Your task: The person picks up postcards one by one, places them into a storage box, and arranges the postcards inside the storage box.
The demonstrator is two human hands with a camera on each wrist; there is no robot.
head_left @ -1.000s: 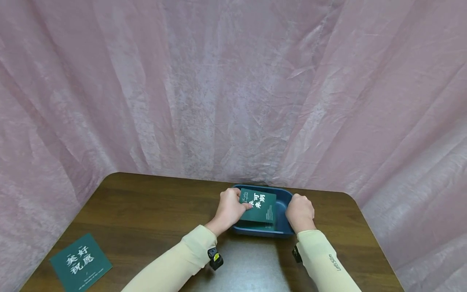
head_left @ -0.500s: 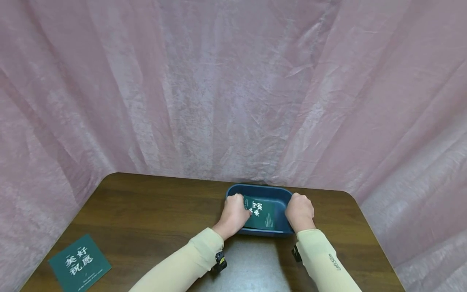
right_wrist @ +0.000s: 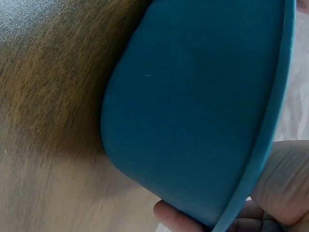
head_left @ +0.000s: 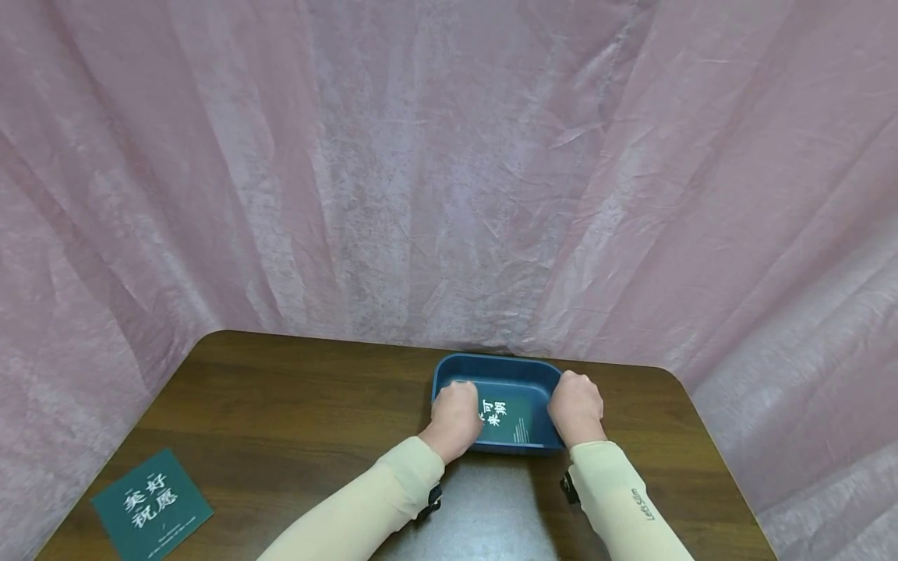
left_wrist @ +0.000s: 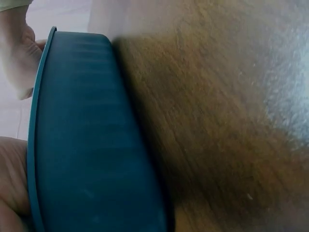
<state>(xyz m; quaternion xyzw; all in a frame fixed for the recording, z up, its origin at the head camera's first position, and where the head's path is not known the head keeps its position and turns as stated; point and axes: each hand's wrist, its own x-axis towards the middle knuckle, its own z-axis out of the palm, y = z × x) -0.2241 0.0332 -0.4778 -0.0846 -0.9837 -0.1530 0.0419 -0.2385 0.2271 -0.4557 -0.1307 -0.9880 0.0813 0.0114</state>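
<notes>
A rectangular blue plastic bin (head_left: 502, 363) sits near the table's far edge. My right hand (head_left: 577, 407) grips its right rim; in the right wrist view a fingertip (right_wrist: 176, 217) curls under the outer wall. My left hand (head_left: 454, 421) reaches over the front rim into the bin's left part, its fingers hidden from the head camera. Beside it a dark green card (head_left: 515, 421) with white characters lies inside, its left part covered by that hand. In the left wrist view the bin's wall (left_wrist: 96, 130) hides most of my left hand (left_wrist: 12, 179).
A second green card (head_left: 152, 506) with white characters lies at the front left of the brown wooden table (head_left: 316, 405). Behind the table hangs a pink curtain (head_left: 421, 171). A glossy reflection (head_left: 491, 514) shows on the tabletop between my forearms.
My left hand lowered the green card from above the bin down into it, then moved slightly right and nearer. The right hand keeps its grip on the rim.
</notes>
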